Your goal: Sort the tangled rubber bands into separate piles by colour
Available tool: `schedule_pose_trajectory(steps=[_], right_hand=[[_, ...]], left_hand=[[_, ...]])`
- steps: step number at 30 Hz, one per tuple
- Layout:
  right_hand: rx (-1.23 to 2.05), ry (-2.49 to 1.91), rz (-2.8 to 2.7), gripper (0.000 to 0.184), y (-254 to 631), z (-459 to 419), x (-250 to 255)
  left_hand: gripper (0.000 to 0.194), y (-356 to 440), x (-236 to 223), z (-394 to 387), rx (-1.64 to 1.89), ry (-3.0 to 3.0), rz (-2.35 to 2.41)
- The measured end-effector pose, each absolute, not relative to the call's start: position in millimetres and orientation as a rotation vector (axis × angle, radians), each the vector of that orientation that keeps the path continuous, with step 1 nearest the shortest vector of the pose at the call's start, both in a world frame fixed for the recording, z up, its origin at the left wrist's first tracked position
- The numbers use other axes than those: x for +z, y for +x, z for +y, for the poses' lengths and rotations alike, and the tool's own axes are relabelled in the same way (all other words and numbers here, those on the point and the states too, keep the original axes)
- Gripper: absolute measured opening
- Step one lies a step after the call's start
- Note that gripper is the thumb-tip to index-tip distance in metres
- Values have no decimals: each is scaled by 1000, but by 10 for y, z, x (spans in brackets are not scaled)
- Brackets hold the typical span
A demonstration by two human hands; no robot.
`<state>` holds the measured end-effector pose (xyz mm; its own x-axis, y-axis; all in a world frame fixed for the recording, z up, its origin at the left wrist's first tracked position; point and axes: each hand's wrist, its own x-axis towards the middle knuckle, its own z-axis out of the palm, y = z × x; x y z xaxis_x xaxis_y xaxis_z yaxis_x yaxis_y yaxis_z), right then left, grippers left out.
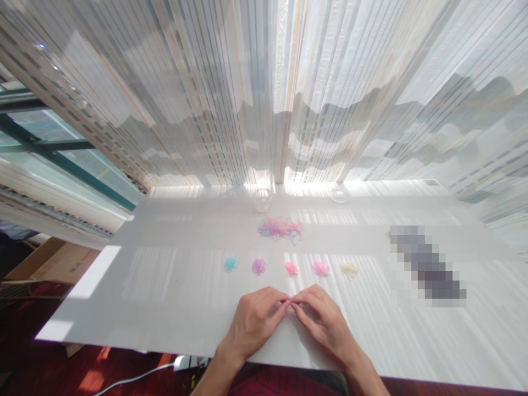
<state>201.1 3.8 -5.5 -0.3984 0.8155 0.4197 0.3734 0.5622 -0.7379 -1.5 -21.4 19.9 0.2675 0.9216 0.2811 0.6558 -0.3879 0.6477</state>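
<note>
My left hand (pixel 256 316) and my right hand (pixel 319 318) meet fingertip to fingertip near the front of the white table. Each is closed in a pinch, and whatever lies between the fingertips is too small to make out. Just beyond them runs a row of small piles of thin strands: blue (pixel 231 264), purple (pixel 259 266), coral pink (pixel 292 268), light pink (pixel 320 268) and pale yellow (pixel 348 269). Farther back lies a larger tangled heap of mixed-colour strands (pixel 280 227).
A clear round container (pixel 263 199) and a clear shallow dish (pixel 340 196) stand at the table's (pixel 165 319) back edge. A blurred-out dark object (pixel 429 264) lies at right. Striped curtains (pixel 264 110) hang behind. A cardboard box (pixel 61 264) and power strip (pixel 190 362) are below.
</note>
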Motion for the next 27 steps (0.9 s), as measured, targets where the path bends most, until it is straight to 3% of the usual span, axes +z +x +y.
schedule_pose_trajectory(steps=[27], right_hand=[[730, -1007, -1967, 10, 2007, 36, 10]], left_hand=[[9, -65, 190, -222, 884, 2020, 1507]])
